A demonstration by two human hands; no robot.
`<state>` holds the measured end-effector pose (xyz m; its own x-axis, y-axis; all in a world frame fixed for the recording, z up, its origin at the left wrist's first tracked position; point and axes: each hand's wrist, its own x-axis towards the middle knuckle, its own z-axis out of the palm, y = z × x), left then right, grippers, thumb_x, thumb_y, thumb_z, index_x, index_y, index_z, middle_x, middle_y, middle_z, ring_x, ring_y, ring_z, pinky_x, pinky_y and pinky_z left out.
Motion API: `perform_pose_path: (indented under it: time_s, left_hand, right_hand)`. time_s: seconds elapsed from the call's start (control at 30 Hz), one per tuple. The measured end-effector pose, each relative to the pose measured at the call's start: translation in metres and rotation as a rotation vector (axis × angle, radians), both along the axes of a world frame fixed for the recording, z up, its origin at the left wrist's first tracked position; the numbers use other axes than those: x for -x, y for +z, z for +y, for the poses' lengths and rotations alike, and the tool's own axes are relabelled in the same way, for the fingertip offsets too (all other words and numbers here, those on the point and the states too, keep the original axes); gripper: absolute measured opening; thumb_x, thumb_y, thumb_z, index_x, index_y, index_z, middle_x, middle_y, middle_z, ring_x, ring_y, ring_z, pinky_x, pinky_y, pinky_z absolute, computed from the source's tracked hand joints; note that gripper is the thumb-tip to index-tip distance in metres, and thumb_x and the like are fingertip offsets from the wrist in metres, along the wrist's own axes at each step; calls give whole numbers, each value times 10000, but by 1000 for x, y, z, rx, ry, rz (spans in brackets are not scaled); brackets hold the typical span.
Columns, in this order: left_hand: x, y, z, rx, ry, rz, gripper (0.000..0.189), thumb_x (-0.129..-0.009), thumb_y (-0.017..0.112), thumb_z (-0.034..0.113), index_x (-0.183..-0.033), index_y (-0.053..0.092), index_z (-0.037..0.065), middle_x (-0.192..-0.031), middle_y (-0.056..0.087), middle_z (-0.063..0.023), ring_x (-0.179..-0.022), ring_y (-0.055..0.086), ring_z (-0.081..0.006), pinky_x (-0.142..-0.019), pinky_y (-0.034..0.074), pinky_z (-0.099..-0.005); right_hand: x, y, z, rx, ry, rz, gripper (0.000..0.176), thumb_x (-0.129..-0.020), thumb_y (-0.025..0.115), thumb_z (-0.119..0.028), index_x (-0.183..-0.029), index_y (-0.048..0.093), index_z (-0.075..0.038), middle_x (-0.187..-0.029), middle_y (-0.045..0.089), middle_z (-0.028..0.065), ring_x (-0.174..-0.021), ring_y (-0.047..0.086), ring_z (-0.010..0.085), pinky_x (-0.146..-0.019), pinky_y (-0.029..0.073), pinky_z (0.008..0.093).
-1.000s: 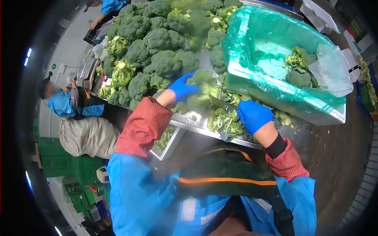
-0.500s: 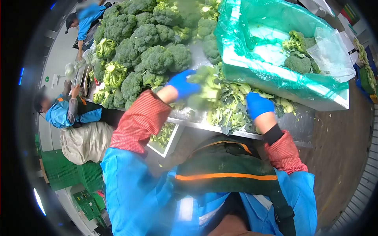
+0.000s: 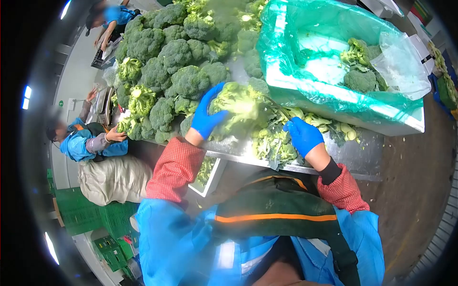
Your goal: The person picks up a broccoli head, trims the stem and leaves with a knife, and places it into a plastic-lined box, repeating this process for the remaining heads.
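My left hand in a blue glove is wrapped round the side of a broccoli head, its pale branching underside turned up and slightly blurred. A knife with a thin blade is in my blue-gloved right hand, its handle hidden by the closed fingers. The blade reaches left to the edge of the broccoli head; whether it touches is too blurred to tell. Below both hands, cut leaves and stem trimmings lie heaped on the metal table.
A large pile of broccoli covers the table's left and back. At right stands a white box lined with green plastic, several broccoli heads inside. Below the table edge is a white bin with trimmings. A co-worker stands at left, another farther back.
The broccoli head has been turned and shows more clearly in my left hand. My right hand has moved slightly left and the knife blade now shows. The left co-worker's hand has reached the pile.
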<state>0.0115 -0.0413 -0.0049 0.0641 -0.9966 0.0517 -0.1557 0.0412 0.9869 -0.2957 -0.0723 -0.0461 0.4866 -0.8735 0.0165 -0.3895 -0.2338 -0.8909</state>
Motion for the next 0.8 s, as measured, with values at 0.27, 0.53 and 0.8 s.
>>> perform_pose_path:
  time_s: [0.27, 0.53, 0.8]
  left_hand:
    - [-7, -23, 39, -431, 221, 1206, 539, -809, 625, 176, -1309, 474, 39, -1257, 570, -137, -1124, 582, -268, -934, 490, -390]
    - [5, -11, 41, -64, 135, 201, 518, -749, 745, 146, -1215, 551, 32, -1161, 638, -104, -1062, 621, -207, -933, 486, -346]
    - [-24, -29, 51, -327, 173, 782, 550, -863, 592, 215, -1361, 423, 52, -1281, 542, -116, -1161, 545, -251, -993, 444, -368]
  right_hand:
    - [-18, -5, 0, 138, 143, 148, 258, -906, 522, -176, -1152, 576, -117, -980, 652, 87, -827, 644, 267, -701, 516, 345]
    - [-27, -21, 7, 183, 59, 61, 273, -962, 465, -315, -1056, 631, -119, -898, 655, 171, -817, 619, 374, -693, 491, 422]
    - [-25, -25, 12, 88, 64, 148, 296, -966, 464, -335, -1082, 629, -118, -891, 654, 164, -783, 631, 340, -691, 495, 387]
